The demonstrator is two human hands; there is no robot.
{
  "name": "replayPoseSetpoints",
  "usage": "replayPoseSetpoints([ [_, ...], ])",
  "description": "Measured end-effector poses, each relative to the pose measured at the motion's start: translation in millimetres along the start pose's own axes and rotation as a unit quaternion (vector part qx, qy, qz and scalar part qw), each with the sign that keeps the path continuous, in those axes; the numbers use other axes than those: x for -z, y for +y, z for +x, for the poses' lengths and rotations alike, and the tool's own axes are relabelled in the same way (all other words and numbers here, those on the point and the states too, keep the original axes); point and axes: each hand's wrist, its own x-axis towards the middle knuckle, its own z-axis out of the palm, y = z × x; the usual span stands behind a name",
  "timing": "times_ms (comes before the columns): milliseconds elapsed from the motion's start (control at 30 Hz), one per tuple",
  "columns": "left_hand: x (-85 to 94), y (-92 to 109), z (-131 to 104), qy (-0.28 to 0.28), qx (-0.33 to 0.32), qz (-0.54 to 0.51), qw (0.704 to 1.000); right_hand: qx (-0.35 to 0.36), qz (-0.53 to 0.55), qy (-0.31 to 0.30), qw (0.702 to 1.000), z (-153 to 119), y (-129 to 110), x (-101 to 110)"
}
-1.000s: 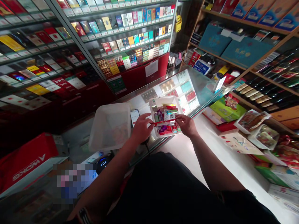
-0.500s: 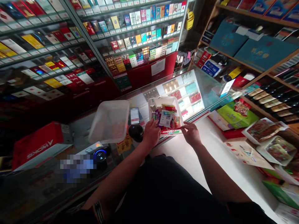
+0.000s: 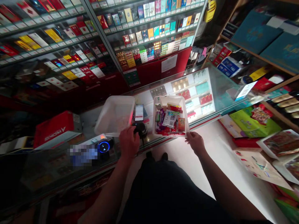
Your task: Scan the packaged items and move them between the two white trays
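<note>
My right hand (image 3: pixel 195 142) grips the lower right corner of a white plastic tray (image 3: pixel 154 123) on the glass counter. Small snack packets (image 3: pixel 170 119) in red, purple and silver lie in that tray. My left hand (image 3: pixel 129 142) is over the counter, at the lower right corner of a translucent, unfilled tub (image 3: pixel 114 113). Its fingers are slightly bent and apart, with nothing seen held in them; what lies beneath the palm is hidden. Beside these fingers stands a black rounded device (image 3: pixel 140 129), with a phone (image 3: pixel 139 112) behind it.
On the left of the counter are a red box (image 3: pixel 56 129) and a device with a blue glowing ring (image 3: pixel 103 147). Cigarette shelves (image 3: pixel 144 23) rise behind. At the right stand a code stand (image 3: pixel 245 90), a green box (image 3: pixel 249 121) and shelves with goods.
My left hand has left the snack tray and moved left to the tub's corner, over where a yellow label was. My right hand stays at the tray's corner. The view has shifted.
</note>
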Motion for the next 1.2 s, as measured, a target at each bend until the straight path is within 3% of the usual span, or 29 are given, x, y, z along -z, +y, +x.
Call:
replayPoseSetpoints([
  [67, 7.9, -29.1, -1.3, -0.019, 0.030, 0.053, 0.998, -0.047, 0.085, -0.023, 0.995, -1.0, -0.3, -3.7],
  [167, 13.7, -66.7, 1.2, -0.066, 0.033, 0.100, 0.992, -0.059, 0.139, -0.008, 0.988, 0.4, -1.3, -10.7],
  [300, 15.4, -92.5, 12.1, -0.147, 0.000, 0.145, 0.978, -0.049, 0.161, 0.030, 0.985, 4.2, -2.7, -18.4],
  [433, 15.3, -98.4, 21.0, -0.197, -0.017, 0.153, 0.968, -0.060, 0.202, 0.051, 0.976, 7.6, -4.2, -23.8],
  [567, 12.7, -102.7, 24.9, -0.209, -0.036, 0.139, 0.967, -0.058, 0.218, 0.073, 0.972, 13.4, -7.0, -29.1],
  [933, 5.9, -115.0, 33.2, -0.207, -0.078, 0.119, 0.968, -0.044, 0.213, 0.111, 0.970, 31.6, -17.8, -41.8],
  [1200, 9.2, -126.6, 34.3, -0.169, -0.106, 0.070, 0.977, -0.066, 0.244, 0.168, 0.953, 14.0, -18.9, -53.6],
])
